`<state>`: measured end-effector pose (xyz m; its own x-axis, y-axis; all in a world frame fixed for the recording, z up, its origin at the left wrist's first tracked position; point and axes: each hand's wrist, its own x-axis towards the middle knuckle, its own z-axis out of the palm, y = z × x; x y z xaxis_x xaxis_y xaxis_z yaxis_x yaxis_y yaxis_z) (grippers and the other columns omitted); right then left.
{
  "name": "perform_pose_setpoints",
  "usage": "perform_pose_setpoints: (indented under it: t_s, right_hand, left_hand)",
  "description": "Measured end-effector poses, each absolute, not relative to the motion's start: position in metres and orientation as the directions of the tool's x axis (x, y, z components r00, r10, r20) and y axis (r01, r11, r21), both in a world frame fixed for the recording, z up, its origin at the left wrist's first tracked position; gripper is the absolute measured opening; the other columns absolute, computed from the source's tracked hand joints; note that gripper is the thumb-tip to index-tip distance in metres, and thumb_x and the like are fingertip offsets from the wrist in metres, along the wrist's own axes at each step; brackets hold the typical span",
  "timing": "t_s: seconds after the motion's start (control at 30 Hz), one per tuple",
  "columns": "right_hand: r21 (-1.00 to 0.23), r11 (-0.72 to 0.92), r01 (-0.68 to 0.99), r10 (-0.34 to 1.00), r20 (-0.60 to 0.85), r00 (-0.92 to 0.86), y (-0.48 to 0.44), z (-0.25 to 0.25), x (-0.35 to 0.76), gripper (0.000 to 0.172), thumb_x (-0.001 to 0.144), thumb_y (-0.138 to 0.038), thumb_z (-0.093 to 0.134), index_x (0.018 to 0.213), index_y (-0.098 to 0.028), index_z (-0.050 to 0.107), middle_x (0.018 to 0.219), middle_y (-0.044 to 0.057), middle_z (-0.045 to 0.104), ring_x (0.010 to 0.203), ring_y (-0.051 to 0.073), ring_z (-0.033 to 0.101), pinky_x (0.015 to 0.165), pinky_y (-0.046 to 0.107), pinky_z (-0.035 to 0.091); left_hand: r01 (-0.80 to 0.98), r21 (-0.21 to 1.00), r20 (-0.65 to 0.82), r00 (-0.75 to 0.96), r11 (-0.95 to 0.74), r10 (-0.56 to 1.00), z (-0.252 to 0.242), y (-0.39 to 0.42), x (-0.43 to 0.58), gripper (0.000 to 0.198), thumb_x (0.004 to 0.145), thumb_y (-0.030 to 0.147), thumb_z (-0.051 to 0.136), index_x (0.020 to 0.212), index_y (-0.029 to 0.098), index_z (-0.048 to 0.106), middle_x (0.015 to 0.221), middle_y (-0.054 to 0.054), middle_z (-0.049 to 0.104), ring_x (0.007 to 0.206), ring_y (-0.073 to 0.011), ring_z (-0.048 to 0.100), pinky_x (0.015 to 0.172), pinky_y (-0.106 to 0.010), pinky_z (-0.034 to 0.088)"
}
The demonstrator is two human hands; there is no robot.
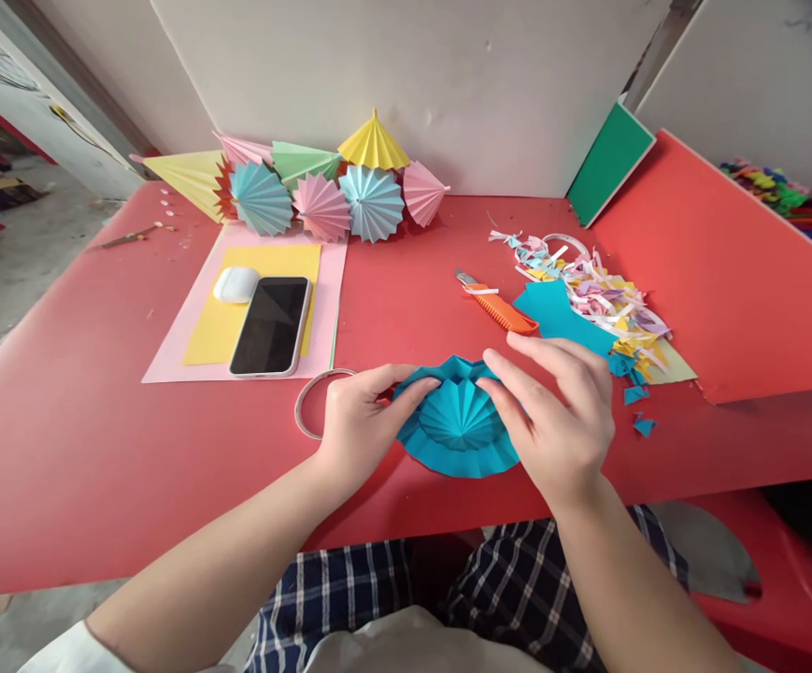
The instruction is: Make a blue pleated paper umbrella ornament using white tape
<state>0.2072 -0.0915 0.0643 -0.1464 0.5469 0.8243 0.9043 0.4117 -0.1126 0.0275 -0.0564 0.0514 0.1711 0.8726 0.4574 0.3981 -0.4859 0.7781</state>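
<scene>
Between my hands is a blue pleated paper umbrella top (462,416), round and folded in fans, with a raised outer rim around a ribbed centre. My left hand (370,411) pinches its upper left rim between thumb and fingers. On the upper right, my right hand (552,411) grips the rim with thumb and index finger, its other fingers partly raised. A roll of tape (300,411) lies beside my left hand, partly hidden by it. Just beyond my right hand rests an orange utility knife (500,307), near a sheet of blue paper (560,313).
Finished paper umbrellas (321,201) in several colours line the back wall. A phone (272,325) and a white earbud case (235,284) sit on yellow and pink paper sheets (167,360). Paper scraps (608,290) are heaped at right, before a red board (720,280) and a green one (608,164).
</scene>
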Motion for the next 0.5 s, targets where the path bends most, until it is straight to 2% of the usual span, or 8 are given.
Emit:
perform_pose_setpoints:
  t_s: [0.1,0.2,0.27,0.33,0.4,0.5]
  right_hand:
    - [-0.059,0.382,0.922,0.521,0.838,-0.162,-0.0914,0.0644,0.2058,0.032,0.073,-0.017,0.07,0.102,-0.029,0.066,0.104,0.005,0.067,0.095,0.023,0.059,0.082,0.037,0.054]
    - [-0.097,0.423,0.901,0.524,0.838,-0.155,-0.0921,0.0655,0.2046,0.026,0.071,-0.016,0.072,0.093,-0.028,0.068,0.1,0.005,0.067,0.096,0.022,0.058,0.083,0.037,0.053]
    - [-0.221,0.481,0.848,0.587,0.8,-0.125,-0.0936,0.0668,0.2045,0.014,0.072,-0.02,0.071,0.084,-0.025,0.069,0.101,0.005,0.065,0.102,0.023,0.056,0.088,0.04,0.051]
    - [-0.404,0.495,0.769,0.699,0.711,-0.076,-0.0958,0.0685,0.2051,0.003,0.077,-0.025,0.066,0.077,-0.023,0.067,0.108,0.006,0.062,0.111,0.024,0.052,0.095,0.043,0.046]
    - [-0.56,0.44,0.702,0.8,0.599,-0.024,-0.098,0.0702,0.2065,0.013,0.084,-0.026,0.057,0.078,-0.021,0.067,0.115,0.006,0.06,0.119,0.024,0.047,0.101,0.045,0.041]
    - [-0.691,0.34,0.638,0.896,0.444,0.003,-0.1004,0.0733,0.2099,0.018,0.087,-0.023,0.051,0.086,-0.022,0.069,0.12,0.005,0.058,0.122,0.022,0.045,0.102,0.043,0.04]
  left_hand:
    - [0.408,0.799,0.412,0.164,-0.442,0.896,0.0526,-0.0573,0.0277,0.005,0.075,0.022,0.069,0.072,0.018,0.068,0.058,0.005,0.067,0.047,-0.0066,0.058,0.043,-0.014,0.047]
    - [0.42,0.811,0.378,0.158,-0.408,0.912,0.0537,-0.0574,0.0278,0.004,0.075,0.021,0.068,0.073,0.018,0.068,0.059,0.005,0.068,0.048,-0.0064,0.058,0.045,-0.014,0.047]
    - [0.419,0.815,0.364,0.169,-0.401,0.916,0.0536,-0.0571,0.0277,0.005,0.076,0.021,0.067,0.072,0.018,0.068,0.059,0.005,0.068,0.048,-0.0066,0.058,0.045,-0.015,0.047]
    - [0.393,0.817,0.365,0.213,-0.422,0.906,0.0527,-0.0565,0.0271,0.005,0.076,0.02,0.066,0.072,0.017,0.068,0.06,0.004,0.068,0.048,-0.0073,0.058,0.045,-0.015,0.047]
    - [0.349,0.802,0.404,0.281,-0.484,0.871,0.0512,-0.0559,0.0261,0.005,0.077,0.019,0.066,0.073,0.016,0.068,0.061,0.002,0.068,0.05,-0.0082,0.059,0.047,-0.016,0.048]
    - [0.29,0.724,0.517,0.372,-0.626,0.771,0.0494,-0.0552,0.0242,0.002,0.076,0.016,0.066,0.077,0.016,0.068,0.065,0.0,0.069,0.056,-0.0096,0.061,0.052,-0.019,0.05]
